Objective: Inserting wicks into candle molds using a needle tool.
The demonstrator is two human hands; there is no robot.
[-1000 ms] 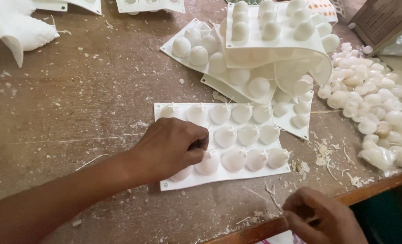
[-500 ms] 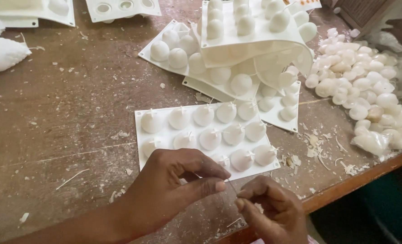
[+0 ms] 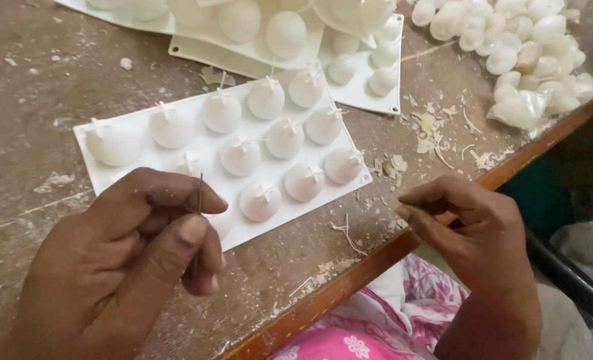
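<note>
My left hand [image 3: 130,260] hovers over the near corner of a white silicone mould [image 3: 143,157] with rounded domes and pinches a thin dark needle [image 3: 199,193] upright between thumb and forefinger. My right hand [image 3: 473,237] is at the table's wooden edge [image 3: 403,247], fingers pinched together on something too fine to make out, perhaps a thread. The two hands are apart, about a hand's width from each other. Short wick ends stick up from the mould's domes [image 3: 303,180].
More white moulds [image 3: 370,90] are stacked behind the near one. A heap of white dome-shaped wax pieces [image 3: 530,60] lies at the far right by the table edge. Wax flakes [image 3: 430,127] litter the worn wooden tabletop. Pink patterned cloth [image 3: 350,340] shows below the edge.
The view has come closer. My left hand lifted off the mould towards me with the needle, and my right hand rose from below the table edge and drew away to the right.
</note>
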